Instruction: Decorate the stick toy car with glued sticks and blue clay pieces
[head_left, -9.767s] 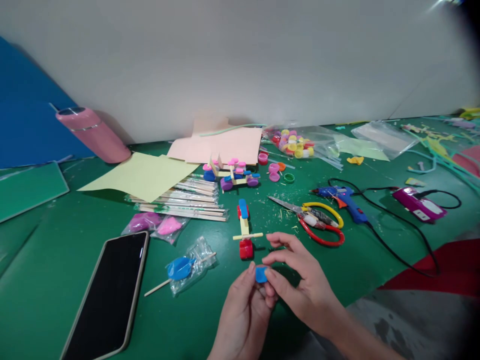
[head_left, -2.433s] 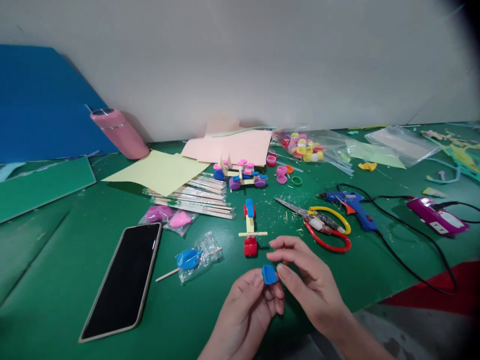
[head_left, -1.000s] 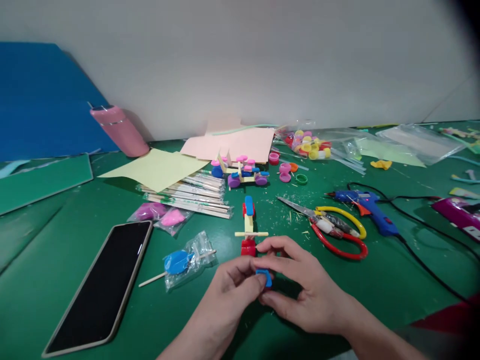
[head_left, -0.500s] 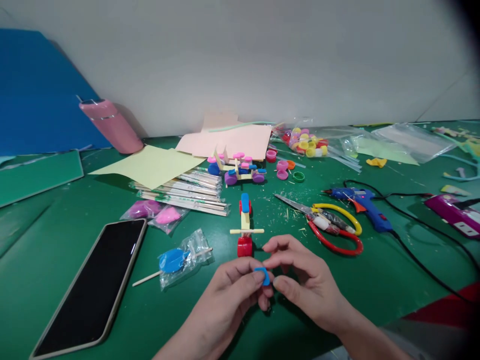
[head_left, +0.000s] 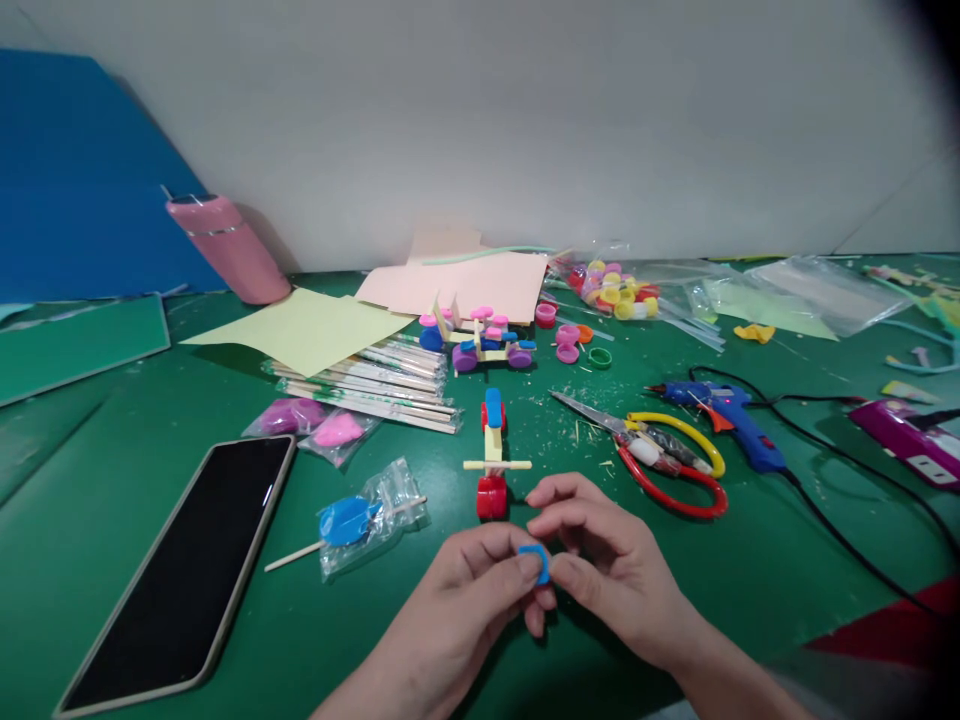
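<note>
My left hand [head_left: 480, 595] pinches a small flat piece of blue clay [head_left: 541, 562] between thumb and fingers. On the clay's right edge rests the thumb of my right hand [head_left: 611, 560], its index finger curved over the top side. Just beyond my hands stands a small toy tricycle [head_left: 492, 440] with red wheels, a wooden-stick handlebar and a blue seat. To the left lies an open clear bag of blue clay [head_left: 346, 522], with a thin wooden stick beside and partly across it.
Scissors [head_left: 660, 450], a blue glue gun [head_left: 724, 410] and its cord lie right. A phone [head_left: 180, 570], bagged clay [head_left: 337, 430] and wrapped sticks [head_left: 375, 390] are left. Behind stand finished toy tricycles [head_left: 487, 345], bottle caps [head_left: 568, 345], paper [head_left: 457, 280] and a pink bottle [head_left: 229, 250].
Both hands have shifted slightly right and down with the blue clay, which is turned a little. My right thumb now presses against its edge. The view has tilted slightly.
</note>
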